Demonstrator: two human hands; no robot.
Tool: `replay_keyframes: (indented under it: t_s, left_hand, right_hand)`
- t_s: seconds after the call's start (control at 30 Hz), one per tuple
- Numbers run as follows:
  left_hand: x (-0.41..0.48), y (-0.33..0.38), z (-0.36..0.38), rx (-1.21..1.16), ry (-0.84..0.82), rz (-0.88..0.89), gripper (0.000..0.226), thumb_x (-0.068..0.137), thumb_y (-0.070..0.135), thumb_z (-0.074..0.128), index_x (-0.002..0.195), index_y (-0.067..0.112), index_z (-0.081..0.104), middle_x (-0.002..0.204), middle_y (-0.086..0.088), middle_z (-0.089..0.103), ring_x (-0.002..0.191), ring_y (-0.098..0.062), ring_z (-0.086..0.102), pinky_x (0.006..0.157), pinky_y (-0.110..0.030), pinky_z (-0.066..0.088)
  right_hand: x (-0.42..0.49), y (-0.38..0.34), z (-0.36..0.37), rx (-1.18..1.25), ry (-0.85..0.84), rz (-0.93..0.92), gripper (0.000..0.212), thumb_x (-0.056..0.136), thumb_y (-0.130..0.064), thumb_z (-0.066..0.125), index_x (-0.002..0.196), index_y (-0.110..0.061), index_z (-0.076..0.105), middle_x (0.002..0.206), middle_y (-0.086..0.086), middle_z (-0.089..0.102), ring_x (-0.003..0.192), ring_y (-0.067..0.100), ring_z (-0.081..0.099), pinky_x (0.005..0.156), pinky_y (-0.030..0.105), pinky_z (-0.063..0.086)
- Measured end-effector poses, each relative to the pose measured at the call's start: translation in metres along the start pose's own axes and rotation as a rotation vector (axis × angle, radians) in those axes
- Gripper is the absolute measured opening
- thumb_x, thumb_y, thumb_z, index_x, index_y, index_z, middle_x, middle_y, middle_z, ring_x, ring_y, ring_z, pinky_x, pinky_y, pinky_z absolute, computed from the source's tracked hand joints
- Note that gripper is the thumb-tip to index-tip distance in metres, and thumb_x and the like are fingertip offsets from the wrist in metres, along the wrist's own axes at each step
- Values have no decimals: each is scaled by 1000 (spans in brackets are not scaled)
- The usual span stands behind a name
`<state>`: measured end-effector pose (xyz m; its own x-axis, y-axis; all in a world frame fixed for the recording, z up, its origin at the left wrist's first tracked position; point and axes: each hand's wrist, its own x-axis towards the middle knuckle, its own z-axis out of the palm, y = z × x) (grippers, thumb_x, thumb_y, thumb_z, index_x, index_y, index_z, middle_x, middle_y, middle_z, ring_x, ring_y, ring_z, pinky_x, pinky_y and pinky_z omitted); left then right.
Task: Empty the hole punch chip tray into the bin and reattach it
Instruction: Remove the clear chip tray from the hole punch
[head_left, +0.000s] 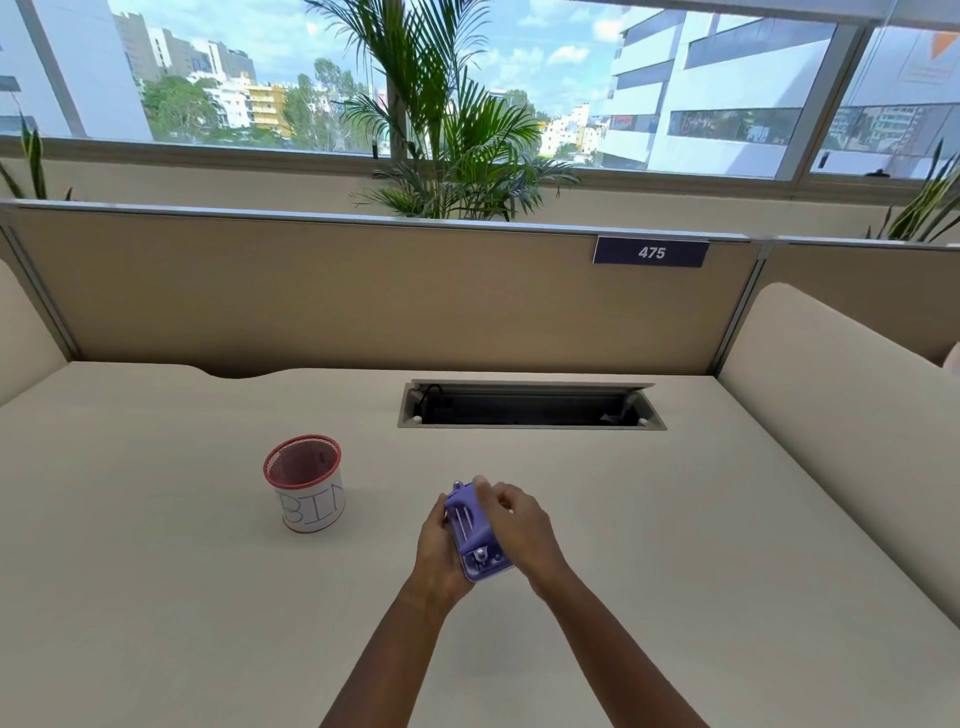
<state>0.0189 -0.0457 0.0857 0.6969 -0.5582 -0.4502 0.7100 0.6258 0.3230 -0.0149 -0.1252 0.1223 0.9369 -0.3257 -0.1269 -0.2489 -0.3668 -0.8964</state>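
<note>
Both hands' fingers grip the purple hole punch (475, 530) above the desk (208, 597), right of the bin (306, 486).

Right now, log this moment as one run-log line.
hole punch: held above desk, underside up | left hand: gripping it | right hand: fingers at its far end | bin: upright, to the left | tray: cannot tell

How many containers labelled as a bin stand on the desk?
1: a red-rimmed mesh cup with a white paper "BIN" label, upright on the beige desk, left of the hands holding the purple hole punch.
</note>
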Motion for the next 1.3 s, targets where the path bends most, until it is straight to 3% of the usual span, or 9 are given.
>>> replay_keyframes:
  t_s: [0.17, 0.27, 0.47, 0.6, 0.73, 0.83, 1.0, 1.13, 1.3]
  left_hand:
    - [2, 0, -2, -22, -37, -9, 43, 95, 38, 35, 86, 6, 62, 62, -16, 73, 58, -30, 68, 48, -38, 58]
    - [3, 1, -4, -44, -38, 19, 42, 96, 35, 36, 87, 5, 63, 64, -17, 74, 54, -31, 70, 49, -40, 58]
    - [6, 4, -5, -63, -71, 29, 54, 94, 30, 37, 72, 1, 75, 68, -18, 74, 55, -31, 71, 50, -43, 59]
    - [5, 3, -1, -69, -67, 27, 47, 96, 30, 36, 80, 1, 70, 68, -19, 74, 54, -32, 71, 50, -44, 59]
    - [2, 1, 5, -65, -95, 24, 58, 96, 32, 35, 66, 2, 75, 63, -18, 74, 51, -31, 70, 47, -44, 59]
    - [0, -2, 10, -29, -59, 54, 46, 99, 33, 30, 84, 6, 64, 62, -16, 74, 62, -30, 69, 46, -39, 58]
    - [0, -23, 9, -99, -67, 153, 38, 101, 23, 28, 97, 3, 59, 80, -18, 71, 84, -28, 59, 53, -32, 60]
    - [-1, -37, 7, -117, -91, 202, 35, 101, 21, 28, 102, 1, 57, 78, -16, 74, 77, -22, 68, 61, -29, 60]
    - [-4, -38, 10, -187, -106, 227, 39, 101, 23, 26, 99, -1, 56, 73, -17, 75, 65, -23, 74, 57, -31, 60]
  right_hand:
    - [-6, 1, 2, 30, -21, -33, 33, 97, -26, 42, 114, -1, 55, 114, 18, 62, 86, 17, 55, 77, 24, 44]
    - [-6, 0, -2, 105, -72, 3, 32, 97, -26, 42, 116, -3, 54, 117, 17, 62, 86, 17, 55, 68, 19, 45]
    - [-4, -3, -9, 244, -141, 62, 20, 97, -24, 44, 108, -13, 56, 104, 8, 60, 83, 15, 56, 66, 16, 46]
    - [-3, -3, -15, 300, -162, 88, 13, 97, -23, 45, 102, -17, 55, 101, 6, 59, 78, 12, 56, 64, 17, 46]
    - [-2, -4, -19, 320, -164, 99, 12, 96, -22, 45, 97, -16, 56, 99, 6, 60, 78, 15, 56, 64, 19, 47]
    - [0, -5, -20, 374, -121, 107, 16, 97, -21, 45, 87, -18, 57, 95, 7, 61, 75, 14, 57, 64, 22, 48]
    - [9, -4, -16, 317, 102, 88, 15, 96, -20, 44, 92, -9, 53, 90, 9, 57, 65, 11, 53, 57, 18, 44]
    - [14, -3, -16, 276, 180, 80, 17, 96, -20, 43, 90, -7, 53, 89, 11, 55, 60, 9, 48, 52, 16, 39]
    - [17, -3, -16, 271, 166, 94, 18, 96, -21, 43, 90, -7, 53, 90, 12, 55, 61, 10, 49, 53, 17, 40]
